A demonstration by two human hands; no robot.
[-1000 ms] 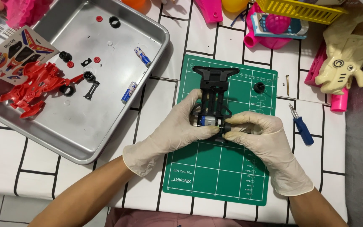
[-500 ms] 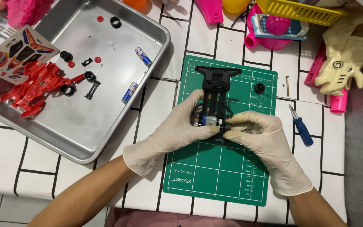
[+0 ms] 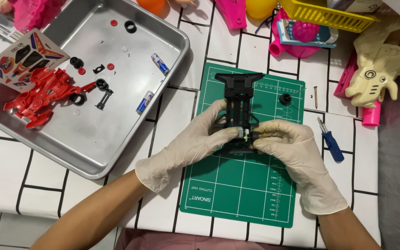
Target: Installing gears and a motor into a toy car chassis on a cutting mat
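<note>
The black toy-car chassis (image 3: 238,109) lies on the green cutting mat (image 3: 237,185), pinched at its near end by the gloved left hand (image 3: 195,139) and right hand (image 3: 292,153). A slipping glove could pop the small green part (image 3: 246,134) loose.

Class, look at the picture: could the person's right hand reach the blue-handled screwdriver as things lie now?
Probably yes. The blue-handled screwdriver lies bare on the tablecloth just right of the right hand, with nothing between them. But that hand, like the left hand, is gripping the black toy car chassis, so it must let go first.
</note>
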